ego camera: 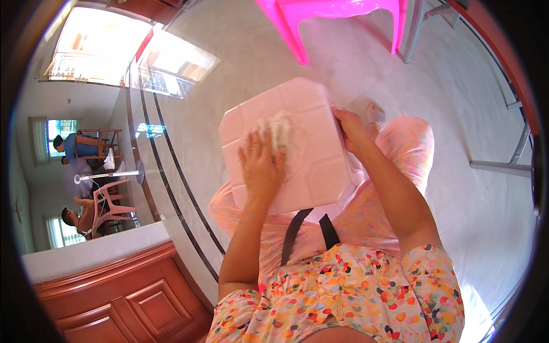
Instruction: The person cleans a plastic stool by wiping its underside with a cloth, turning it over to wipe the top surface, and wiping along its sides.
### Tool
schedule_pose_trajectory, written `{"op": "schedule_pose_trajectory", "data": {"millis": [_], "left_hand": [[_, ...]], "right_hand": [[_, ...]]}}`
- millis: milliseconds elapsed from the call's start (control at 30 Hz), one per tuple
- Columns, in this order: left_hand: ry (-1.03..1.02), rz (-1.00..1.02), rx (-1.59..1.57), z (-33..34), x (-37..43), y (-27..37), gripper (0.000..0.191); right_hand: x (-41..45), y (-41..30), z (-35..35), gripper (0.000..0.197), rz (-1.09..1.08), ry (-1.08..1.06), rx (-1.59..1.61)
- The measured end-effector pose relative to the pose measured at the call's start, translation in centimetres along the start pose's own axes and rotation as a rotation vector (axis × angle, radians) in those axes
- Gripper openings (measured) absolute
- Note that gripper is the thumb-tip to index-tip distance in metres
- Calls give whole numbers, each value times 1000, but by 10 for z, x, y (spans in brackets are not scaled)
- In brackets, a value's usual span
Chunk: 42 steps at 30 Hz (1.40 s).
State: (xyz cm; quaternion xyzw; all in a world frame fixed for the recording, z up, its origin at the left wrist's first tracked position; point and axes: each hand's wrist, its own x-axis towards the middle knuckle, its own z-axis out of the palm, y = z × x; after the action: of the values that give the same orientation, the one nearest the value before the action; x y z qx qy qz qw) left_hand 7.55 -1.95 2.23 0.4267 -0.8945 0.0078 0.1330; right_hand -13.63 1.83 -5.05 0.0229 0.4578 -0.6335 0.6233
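A pale pink plastic step stool (317, 145) rests across my lap, its top tilted up towards me. The top has dotted grip patches at the corners. My left hand (261, 167) lies palm down on it, fingers spread over a crumpled white cloth (279, 130), which is blurred and may be a wipe. At the stool's right side, my right hand (351, 128) grips the rim, with the thumb near the top edge and the other fingers partly hidden.
A bright pink plastic stool (343, 10) stands ahead, beside grey metal legs (414, 32). More metal framing (499, 168) is at the right. To the left are a wooden panelled door (158, 304) and a room with several seated people, plastic chairs (109, 201) and a white stand (111, 175).
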Motion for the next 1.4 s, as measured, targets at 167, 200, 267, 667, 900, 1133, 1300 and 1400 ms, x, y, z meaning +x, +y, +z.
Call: {"op": "schedule_pose_trajectory", "data": {"millis": [167,200,267,667,900,1133,1300,1400], "left_hand": [[-1,-206,44,2,13,-41,52],[-5,-264,41,1,14,-45,52],[1,-242,22,1,13,-50,52],[98,-250,-70,0,5,-53,47],[179,-366,-224,-17,-4,-67,45],[219,-345,-204,-27,-8,-49,44],[198,-115,-234,-34,-16,1,41],[179,12,-246,-43,-20,31,42]], "right_hand": [[-15,-6,6,39,125,92,-20],[-18,-6,6,44,197,97,-27],[-19,0,2,49,213,97,-53],[-20,17,14,47,172,-18,163],[-40,2,58,44,153,-124,182],[-46,6,66,44,81,-160,119],[-56,15,64,46,29,-120,39],[-55,27,57,48,-40,-116,-25]]}}
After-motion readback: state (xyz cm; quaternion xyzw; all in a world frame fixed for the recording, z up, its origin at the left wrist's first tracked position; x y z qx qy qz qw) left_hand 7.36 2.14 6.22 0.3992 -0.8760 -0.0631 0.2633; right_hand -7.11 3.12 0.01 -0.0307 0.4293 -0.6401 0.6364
